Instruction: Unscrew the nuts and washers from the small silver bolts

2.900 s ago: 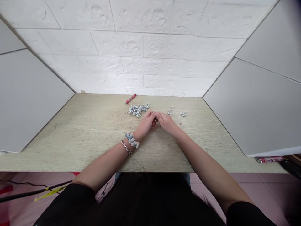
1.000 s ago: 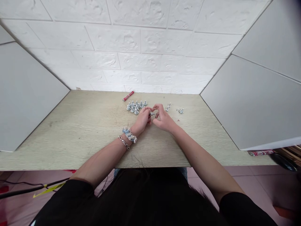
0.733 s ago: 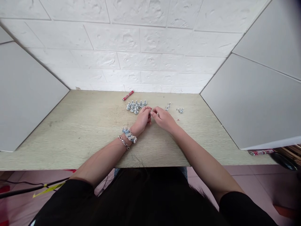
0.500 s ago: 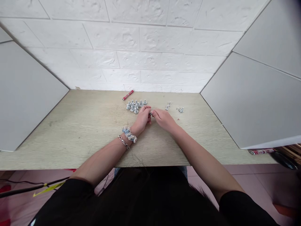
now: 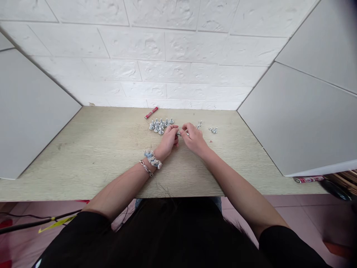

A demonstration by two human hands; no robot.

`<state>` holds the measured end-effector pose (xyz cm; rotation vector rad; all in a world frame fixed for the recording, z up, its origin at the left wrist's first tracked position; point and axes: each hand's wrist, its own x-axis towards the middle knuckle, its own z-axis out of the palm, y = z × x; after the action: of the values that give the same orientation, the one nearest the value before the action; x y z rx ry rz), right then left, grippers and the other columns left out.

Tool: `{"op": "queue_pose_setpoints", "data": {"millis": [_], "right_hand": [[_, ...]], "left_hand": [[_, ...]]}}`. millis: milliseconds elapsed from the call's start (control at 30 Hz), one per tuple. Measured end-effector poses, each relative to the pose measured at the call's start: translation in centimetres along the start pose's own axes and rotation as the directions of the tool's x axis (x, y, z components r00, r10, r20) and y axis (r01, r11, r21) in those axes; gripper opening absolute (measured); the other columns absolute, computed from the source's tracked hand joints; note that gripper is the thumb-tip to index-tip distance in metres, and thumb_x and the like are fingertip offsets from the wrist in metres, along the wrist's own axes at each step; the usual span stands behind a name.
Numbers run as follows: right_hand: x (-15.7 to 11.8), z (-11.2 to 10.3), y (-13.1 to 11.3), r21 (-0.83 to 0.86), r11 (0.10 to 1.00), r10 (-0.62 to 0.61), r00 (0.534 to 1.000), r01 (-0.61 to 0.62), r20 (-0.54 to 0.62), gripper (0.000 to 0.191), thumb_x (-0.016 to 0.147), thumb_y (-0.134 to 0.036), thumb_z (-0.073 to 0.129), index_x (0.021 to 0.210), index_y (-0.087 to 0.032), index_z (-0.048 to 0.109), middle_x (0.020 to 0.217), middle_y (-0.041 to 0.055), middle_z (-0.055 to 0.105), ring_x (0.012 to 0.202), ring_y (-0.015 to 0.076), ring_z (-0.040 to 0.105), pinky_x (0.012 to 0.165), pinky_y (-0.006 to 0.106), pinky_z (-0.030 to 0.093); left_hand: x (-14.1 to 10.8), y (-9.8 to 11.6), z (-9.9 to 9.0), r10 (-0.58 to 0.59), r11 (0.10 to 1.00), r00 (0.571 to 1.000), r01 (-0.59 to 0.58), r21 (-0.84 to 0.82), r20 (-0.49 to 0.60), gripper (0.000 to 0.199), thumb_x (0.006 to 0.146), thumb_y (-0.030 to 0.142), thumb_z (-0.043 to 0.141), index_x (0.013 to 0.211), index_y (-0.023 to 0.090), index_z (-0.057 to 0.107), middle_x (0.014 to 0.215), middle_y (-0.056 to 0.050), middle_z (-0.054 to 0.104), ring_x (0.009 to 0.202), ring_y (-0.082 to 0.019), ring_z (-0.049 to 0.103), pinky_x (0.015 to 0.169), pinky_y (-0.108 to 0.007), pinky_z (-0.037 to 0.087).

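Note:
Over the middle of the table, my left hand point(image 5: 168, 140) is closed around a small silver bolt point(image 5: 179, 134), of which only a little shows at the fingertips. My right hand point(image 5: 193, 139) meets it from the right, thumb and fingers pinched at the bolt's end. The fingers hide most of the metal there. Just behind my left hand stands a cluster of several silver bolts with washers point(image 5: 157, 126), most with shanks pointing up. Behind my right hand lies a loose bolt point(image 5: 199, 124). Farther right are another bolt point(image 5: 214, 130) and a small nut point(image 5: 210, 128).
A red marker-like tube point(image 5: 151, 112) lies near the white brick-patterned wall point(image 5: 178, 70). Grey panels point(image 5: 315, 119) close off both sides of the wooden table point(image 5: 92, 160). Another red tube point(image 5: 309, 179) and a dark object point(image 5: 336, 190) sit at the right front edge.
My right hand has rolled and its fingers have lifted and spread slightly at the bolt. My left hand stays in place, still holding it.

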<state>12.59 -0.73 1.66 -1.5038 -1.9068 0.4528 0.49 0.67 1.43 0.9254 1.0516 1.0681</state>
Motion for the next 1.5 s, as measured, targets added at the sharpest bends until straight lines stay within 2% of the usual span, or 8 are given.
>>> {"op": "queue_pose_setpoints", "data": {"millis": [267,367,467,533,733,967,1200,1500], "right_hand": [[0.08,0.36,-0.01,-0.025,0.999,0.028,0.99,-0.025,0.135,0.043,0.093,-0.042,0.02,0.082,-0.021,0.056,0.098,0.0067,0.064,0.101,0.0226,0.054,0.103,0.057,0.016],[-0.16,0.55,-0.09,0.011,1.0,-0.005,0.997,0.005,0.078,0.025,0.084,-0.032,0.036,0.102,-0.022,0.051,0.112,0.0088,0.059,0.107,0.0235,0.052,0.106,0.057,0.014],[-0.41,0.59,-0.22,0.042,0.997,-0.06,0.998,0.06,-0.005,0.057,0.069,-0.021,0.047,0.124,-0.021,0.035,0.134,0.012,0.043,0.117,0.026,0.046,0.107,0.057,0.013],[-0.46,0.53,-0.27,0.05,0.997,-0.056,0.998,0.058,-0.036,0.061,0.069,-0.022,0.048,0.128,-0.021,0.031,0.138,0.0122,0.039,0.119,0.0271,0.044,0.107,0.058,0.012],[0.02,0.25,0.04,0.024,0.997,0.073,0.991,-0.071,-0.108,0.028,0.086,-0.046,0.04,0.096,-0.022,0.052,0.113,0.0083,0.055,0.108,0.0237,0.049,0.102,0.051,0.024],[0.2,-0.09,0.0,-0.037,0.991,0.129,0.99,-0.131,-0.051,0.057,0.09,-0.058,0.026,0.061,-0.019,0.055,0.094,0.0052,0.061,0.1,0.023,0.052,0.105,0.058,0.012],[0.23,-0.32,-0.04,-0.009,0.994,0.107,0.994,-0.107,0.0,0.061,0.092,-0.054,0.024,0.054,-0.018,0.056,0.081,0.0035,0.063,0.093,0.0204,0.055,0.106,0.057,0.007],[0.23,-0.09,-0.09,-0.041,0.998,0.061,0.994,-0.057,0.091,0.049,0.093,-0.043,0.026,0.063,-0.019,0.056,0.088,0.0052,0.063,0.098,0.0215,0.055,0.106,0.058,0.009]], "left_hand": [[0.24,-0.22,-0.22,-0.018,0.998,0.997,0.022,-0.056,0.077,0.014,0.073,0.02,0.048,0.088,0.021,0.047,0.048,0.01,0.028,0.034,-0.005,0.027,0.036,-0.015,0.03],[0.21,-0.23,-0.14,-0.007,0.997,0.999,0.01,-0.074,0.047,0.012,0.075,0.019,0.046,0.087,0.021,0.047,0.049,0.01,0.028,0.034,-0.005,0.026,0.036,-0.015,0.029],[0.19,-0.21,-0.06,0.008,0.996,1.0,-0.006,-0.085,0.019,0.01,0.076,0.019,0.045,0.086,0.02,0.048,0.049,0.01,0.026,0.034,-0.005,0.027,0.036,-0.014,0.026],[0.13,-0.17,-0.03,0.002,0.997,1.0,-0.001,-0.073,0.019,0.01,0.077,0.02,0.045,0.087,0.02,0.048,0.048,0.01,0.027,0.035,-0.005,0.027,0.036,-0.015,0.027],[0.1,-0.15,-0.03,-0.005,0.999,1.0,0.007,-0.047,0.03,0.009,0.077,0.021,0.046,0.086,0.021,0.048,0.046,0.01,0.027,0.034,-0.005,0.026,0.036,-0.015,0.03],[0.08,-0.34,0.03,-0.005,0.997,0.997,0.01,-0.071,0.074,0.008,0.077,0.021,0.047,0.084,0.021,0.049,0.046,0.01,0.027,0.034,-0.005,0.027,0.037,-0.015,0.031],[-0.03,-0.23,0.07,-0.006,0.998,0.996,0.011,-0.066,0.084,0.008,0.077,0.021,0.046,0.085,0.021,0.048,0.045,0.011,0.027,0.033,-0.005,0.026,0.037,-0.015,0.031],[0.09,-0.29,-0.03,-0.005,0.997,0.998,0.01,-0.079,0.069,0.012,0.075,0.02,0.048,0.087,0.021,0.049,0.046,0.011,0.028,0.034,-0.004,0.026,0.037,-0.015,0.029]]}}
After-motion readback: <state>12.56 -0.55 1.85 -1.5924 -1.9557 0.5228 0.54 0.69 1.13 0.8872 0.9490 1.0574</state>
